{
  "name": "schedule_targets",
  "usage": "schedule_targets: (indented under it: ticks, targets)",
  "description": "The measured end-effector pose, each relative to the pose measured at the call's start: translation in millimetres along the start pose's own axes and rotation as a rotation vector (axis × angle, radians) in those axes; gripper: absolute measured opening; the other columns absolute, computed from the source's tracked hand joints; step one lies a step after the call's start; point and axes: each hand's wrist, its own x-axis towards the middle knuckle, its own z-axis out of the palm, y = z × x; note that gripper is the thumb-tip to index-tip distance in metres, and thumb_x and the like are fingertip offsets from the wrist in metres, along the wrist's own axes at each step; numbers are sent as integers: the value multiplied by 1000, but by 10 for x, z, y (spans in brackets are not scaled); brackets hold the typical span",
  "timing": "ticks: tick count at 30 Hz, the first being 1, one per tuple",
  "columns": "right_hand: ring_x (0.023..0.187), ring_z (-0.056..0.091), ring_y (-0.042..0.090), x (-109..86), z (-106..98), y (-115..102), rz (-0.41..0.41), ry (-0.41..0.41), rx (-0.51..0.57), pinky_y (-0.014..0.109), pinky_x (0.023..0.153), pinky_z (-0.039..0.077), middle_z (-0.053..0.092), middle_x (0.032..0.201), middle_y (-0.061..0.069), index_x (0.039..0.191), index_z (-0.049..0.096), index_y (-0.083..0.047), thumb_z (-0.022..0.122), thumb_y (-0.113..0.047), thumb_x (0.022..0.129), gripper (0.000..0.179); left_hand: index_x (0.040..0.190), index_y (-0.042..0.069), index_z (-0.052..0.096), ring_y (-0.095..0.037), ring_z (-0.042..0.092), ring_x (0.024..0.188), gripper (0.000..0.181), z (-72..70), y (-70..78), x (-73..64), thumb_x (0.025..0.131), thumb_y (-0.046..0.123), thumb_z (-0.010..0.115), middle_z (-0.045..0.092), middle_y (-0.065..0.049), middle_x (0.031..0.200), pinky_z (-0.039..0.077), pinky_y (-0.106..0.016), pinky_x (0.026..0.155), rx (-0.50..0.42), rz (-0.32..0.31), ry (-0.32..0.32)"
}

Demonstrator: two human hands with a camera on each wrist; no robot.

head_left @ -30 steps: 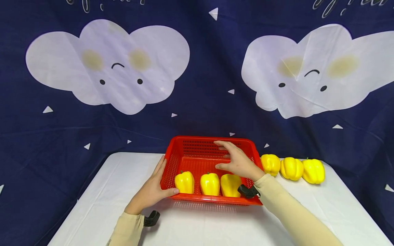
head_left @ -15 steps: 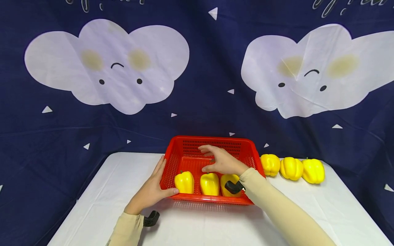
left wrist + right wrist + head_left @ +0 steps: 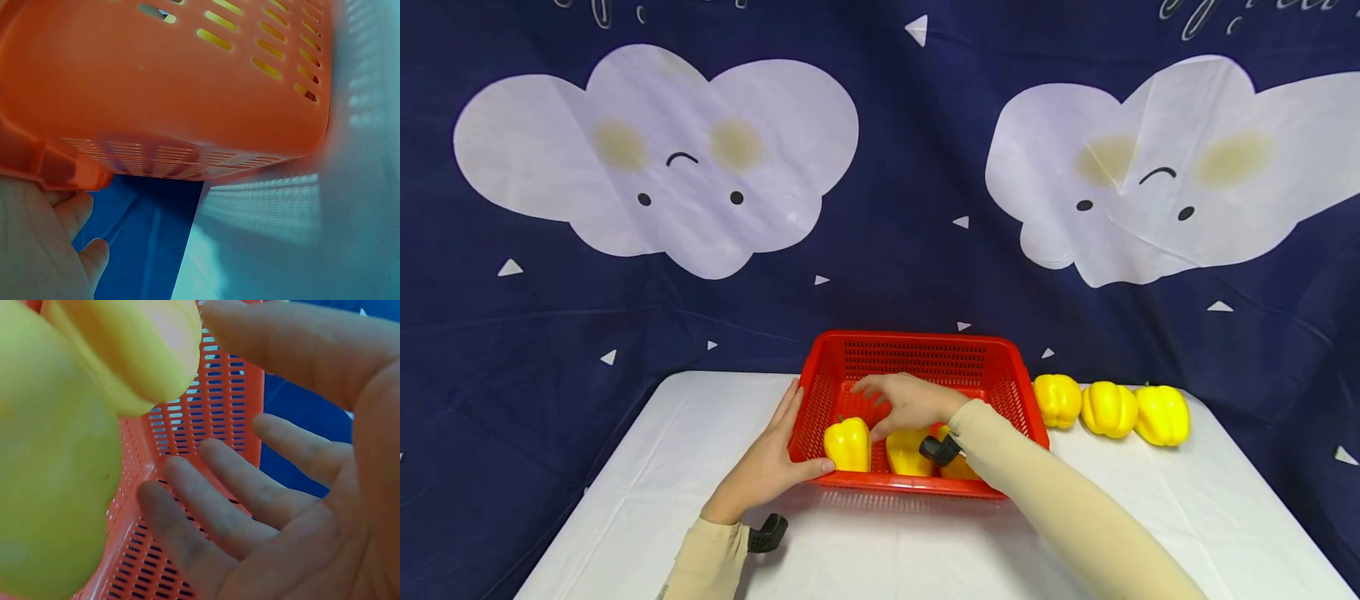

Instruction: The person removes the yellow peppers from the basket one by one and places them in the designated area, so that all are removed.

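A red plastic basket (image 3: 917, 479) stands on the white table with three yellow bell peppers along its front wall. At its front left corner my left hand (image 3: 767, 471) holds the rim, thumb over the front edge and fingers along the left side. My right hand (image 3: 913, 404) is inside the basket, fingers spread and holding nothing. Its thumb tip is right at the left pepper (image 3: 847, 444). The middle pepper (image 3: 906, 454) and right pepper (image 3: 958, 467) are partly hidden under the right hand and wrist. In the right wrist view, the fingers (image 3: 219, 519) are apart from the peppers (image 3: 56, 462).
Right of the basket, three more yellow bell peppers (image 3: 1109, 410) lie in a row on the white table (image 3: 1150, 500). A dark blue curtain (image 3: 917, 275) with cloud prints hangs directly behind the table's far edge.
My right hand has moved left inside the basket, from over the right pepper to the left one. The left hand keeps its place on the rim, and the peppers have not moved.
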Motion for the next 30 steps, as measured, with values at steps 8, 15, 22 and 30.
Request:
schedule_targets:
  ticks: [8,15,22,30]
  targets:
    - [110,64,22,124,84,-38,10,-99,-54,34,93,53,64,131,8,141,55,-11,84,-17,82,66,161,2,9,-40,21,149,117,0,21,-17,81,47,81,-3,-5,169,32,-65,110,-7,2,-4]
    - [110,59,16,175,142,-49,22,-118,-112,36,99,49,64,125,-1,139,57,-14,87,-21,78,68,161,3,8,-40,22,149,117,-2,16,-3,81,47,81,-3,-3,169,31,-65,110,-5,-5,-4]
    - [99,57,11,215,202,-76,57,-127,-143,31,94,49,64,115,-8,135,60,-16,90,-26,74,68,161,4,9,-39,22,149,117,2,9,-12,80,46,81,-3,-2,169,32,-65,109,-7,2,3]
    - [95,57,9,245,255,-79,79,-135,-153,28,90,49,63,109,-9,132,60,-17,90,-29,75,65,161,2,8,-40,21,150,117,0,5,-10,81,47,81,-3,-5,169,31,-65,110,0,10,4]
